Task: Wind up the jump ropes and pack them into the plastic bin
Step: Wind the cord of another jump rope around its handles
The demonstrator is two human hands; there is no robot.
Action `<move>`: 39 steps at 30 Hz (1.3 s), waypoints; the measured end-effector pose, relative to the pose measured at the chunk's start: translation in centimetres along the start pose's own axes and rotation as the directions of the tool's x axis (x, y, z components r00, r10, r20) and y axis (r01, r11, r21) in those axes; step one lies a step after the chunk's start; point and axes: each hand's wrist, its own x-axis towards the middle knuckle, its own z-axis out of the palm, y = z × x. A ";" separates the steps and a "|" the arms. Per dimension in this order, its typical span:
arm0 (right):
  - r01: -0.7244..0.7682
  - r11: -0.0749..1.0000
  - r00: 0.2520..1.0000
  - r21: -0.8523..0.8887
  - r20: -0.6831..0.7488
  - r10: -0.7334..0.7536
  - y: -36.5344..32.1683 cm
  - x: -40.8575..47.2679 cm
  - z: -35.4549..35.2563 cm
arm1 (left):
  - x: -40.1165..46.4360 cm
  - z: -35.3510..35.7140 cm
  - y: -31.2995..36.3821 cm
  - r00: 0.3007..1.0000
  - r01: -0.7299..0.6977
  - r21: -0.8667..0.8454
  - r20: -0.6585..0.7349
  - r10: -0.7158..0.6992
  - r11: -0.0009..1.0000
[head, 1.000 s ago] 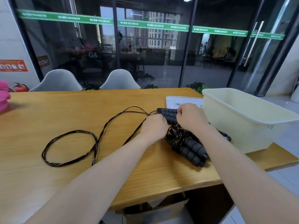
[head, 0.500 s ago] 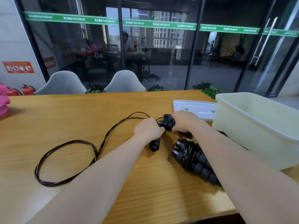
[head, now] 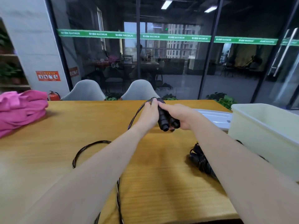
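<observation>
1. Two bare hands up over the yellow wooden table [head: 80, 135]: left hand [head: 149, 116] and right hand [head: 179, 116] both wrap the pair of black ribbed jump-rope handles [head: 165, 118]
2. Thin black cord [head: 90, 146] trails down, looping on the table
3. Wound black rope bundle [head: 201, 161] lies beside the cream plastic bin [head: 265, 133]

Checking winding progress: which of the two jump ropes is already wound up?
The jump rope lying by the plastic bin, under the right forearm: its cord is wrapped round its handles. The other rope's handles are in both hands, its cord trailing loose over the table.
</observation>
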 end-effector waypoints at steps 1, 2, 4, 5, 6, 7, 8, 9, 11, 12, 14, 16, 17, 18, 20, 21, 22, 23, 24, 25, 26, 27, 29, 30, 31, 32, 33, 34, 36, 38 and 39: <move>0.004 0.997 0.998 0.072 0.064 -0.009 -0.1 -0.5 0.5 | -0.8 -0.6 0.3 1.000 -0.019 -0.028 -0.002 0.019 0.999; 0.009 0.991 0.992 0.136 0.124 -0.026 -0.1 -0.9 0.9 | -1.1 -1.2 0.2 0.999 -0.040 -0.030 -0.018 0.039 0.999; 0.018 0.970 0.973 0.243 0.220 -0.073 0.0 -1.9 1.7 | -1.9 -2.4 0.3 0.999 -0.034 0.062 -0.031 0.036 0.997; 0.012 0.959 0.965 0.283 0.248 -0.085 0.2 -2.5 2.2 | -2.3 -3.1 0.2 0.999 -0.021 0.120 -0.025 0.024 0.993; 0.002 0.950 0.958 0.314 0.271 -0.091 0.4 -3.1 2.8 | -2.9 -3.9 0.2 1.000 0.001 0.171 -0.009 0.001 0.985; -0.013 0.942 0.953 0.334 0.288 -0.089 0.7 -3.5 3.3 | -3.6 -4.8 0.2 0.999 0.030 0.218 0.023 -0.036 0.975; -0.029 0.941 0.950 0.337 0.302 -0.079 1.0 -3.8 3.8 | -4.1 -5.7 0.1 0.994 0.062 0.245 0.075 -0.083 0.967; -0.035 0.950 0.949 0.309 0.307 -0.064 1.3 -4.1 4.2 | -4.7 -6.8 0.1 0.982 0.088 0.262 0.142 -0.128 0.961; -0.004 0.986 0.955 0.169 0.293 -0.047 2.0 -4.4 4.5 | -5.5 -8.9 -0.3 0.952 0.097 0.272 0.255 -0.169 0.957; 0.023 0.997 0.959 0.079 0.281 -0.045 2.2 -4.7 4.5 | -5.8 -9.9 -0.5 0.958 0.108 0.263 0.229 -0.170 0.959; 0.075 0.995 0.962 -0.065 0.266 -0.055 2.4 -5.2 4.4 | -6.5 -11.5 -1.2 0.991 0.100 0.254 0.056 -0.118 0.962; 0.111 0.977 0.963 -0.184 0.261 -0.060 2.4 -5.7 4.4 | -6.6 -12.4 -2.2 0.989 0.013 0.421 -0.137 0.049 0.907; 0.127 0.959 0.965 -0.254 0.254 -0.061 2.3 -5.8 4.5 | -6.5 -12.5 -2.8 0.979 -0.004 0.479 -0.179 0.102 0.878; 0.141 0.936 0.968 -0.323 0.245 -0.061 2.2 -5.9 4.7 | -6.3 -12.6 -3.4 0.973 0.012 0.492 -0.205 0.102 0.871; 0.171 0.872 0.973 -0.458 0.216 -0.077 2.2 -5.8 5.0 | -5.6 -12.8 -4.0 0.966 0.098 0.341 -0.259 -0.007 0.935; 0.194 0.822 0.974 -0.535 0.206 -0.096 2.2 -5.8 5.1 | -5.2 -13.0 -4.0 0.956 0.146 0.218 -0.282 -0.081 0.965; 0.212 0.763 0.974 -0.610 0.198 -0.112 2.2 -5.7 5.2 | -4.8 -13.3 -4.0 0.945 0.185 0.111 -0.291 -0.146 0.976; 0.224 0.711 0.973 -0.667 0.195 -0.124 2.2 -5.7 5.1 | -4.4 -13.7 -4.0 0.942 0.219 0.073 -0.276 -0.192 0.973; 0.231 0.673 0.972 -0.703 0.193 -0.132 2.2 -5.5 5.1 | -4.1 -14.0 -4.1 0.944 0.258 0.107 -0.240 -0.227 0.960; 0.234 0.644 0.972 -0.728 0.193 -0.135 2.4 -5.2 5.1 | -3.8 -14.2 -4.2 0.945 0.298 0.185 -0.191 -0.264 0.936; 0.234 0.618 0.972 -0.750 0.192 -0.136 2.5 -4.9 5.1 | -3.6 -14.4 -4.3 0.944 0.329 0.289 -0.136 -0.302 0.899; 0.237 0.592 0.971 -0.770 0.191 -0.141 2.8 -4.6 5.1 | -3.4 -14.5 -4.2 0.938 0.340 0.387 -0.075 -0.338 0.857; 0.251 0.546 0.968 -0.799 0.192 -0.164 3.3 -3.9 5.1 | -3.0 -14.5 -3.8 0.939 0.268 0.541 0.039 -0.342 0.797; 0.259 0.525 0.965 -0.811 0.192 -0.180 3.6 -3.6 5.0 | -2.8 -14.3 -3.5 0.955 0.185 0.625 0.067 -0.288 0.758; 0.268 0.508 0.961 -0.818 0.192 -0.199 3.8 -3.3 4.9 | -2.6 -14.1 -3.3 0.975 0.090 0.707 0.081 -0.207 0.701; 0.277 0.499 0.957 -0.822 0.190 -0.218 4.0 -3.0 4.8 | -2.4 -13.9 -3.2 0.988 0.014 0.764 0.087 -0.125 0.645; 0.288 0.494 0.953 -0.820 0.192 -0.236 4.0 -2.8 4.7 | -2.3 -13.7 -3.2 0.992 -0.026 0.775 0.098 -0.079 0.632; 0.299 0.493 0.948 -0.817 0.195 -0.252 4.1 -2.6 4.7 | -2.3 -13.4 -3.2 0.988 -0.041 0.754 0.126 -0.084 0.655; 0.308 0.493 0.943 -0.814 0.192 -0.273 4.3 -2.2 4.7 | -2.2 -13.0 -3.6 0.954 0.007 0.644 0.224 -0.198 0.765; 0.310 0.472 0.939 -0.825 0.190 -0.285 4.6 -1.9 4.8 | -2.1 -12.8 -4.3 0.894 0.153 0.409 0.330 -0.302 0.900; 0.310 0.453 0.938 -0.836 0.190 -0.290 4.8 -1.8 4.9 | -2.0 -12.9 -4.5 0.867 0.233 0.276 0.375 -0.328 0.932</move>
